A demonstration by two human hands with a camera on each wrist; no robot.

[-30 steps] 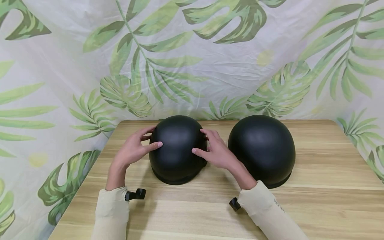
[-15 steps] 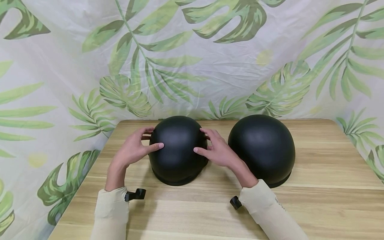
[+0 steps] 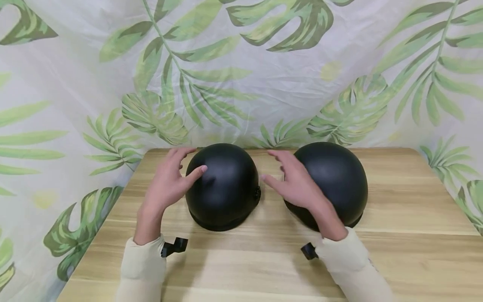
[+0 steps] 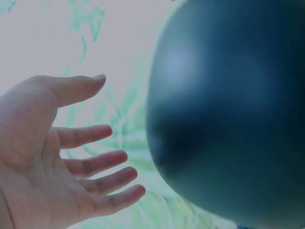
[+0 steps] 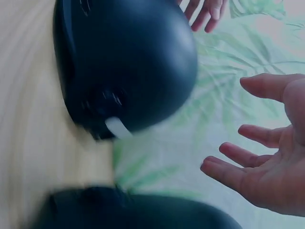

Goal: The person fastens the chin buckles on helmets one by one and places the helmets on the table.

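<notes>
Two black helmets rest dome-up on the wooden table. Beside the left helmet (image 3: 224, 193) is my left hand (image 3: 167, 180), its fingers spread; the left wrist view shows a gap between that hand (image 4: 52, 157) and the smooth shell (image 4: 228, 95). My right hand (image 3: 296, 180) hovers between the two helmets, in front of part of the right helmet (image 3: 336, 180), and holds nothing. In the right wrist view its fingers stand apart from the left helmet (image 5: 133, 57), whose side carries a round dark fitting (image 5: 105, 100) and a small pale strip (image 5: 117, 127).
The wooden table (image 3: 241, 268) reaches toward a leaf-patterned cloth backdrop (image 3: 241, 84) behind it. Each beige sleeve carries a small black mount, the left mount (image 3: 175, 247) and the right mount (image 3: 309, 251). The right helmet's edge (image 5: 133, 210) shows low in the right wrist view.
Both hands have come off the left helmet. The right hand has moved right, toward the other helmet, while the left has lifted slightly. Both helmets stay in place.
</notes>
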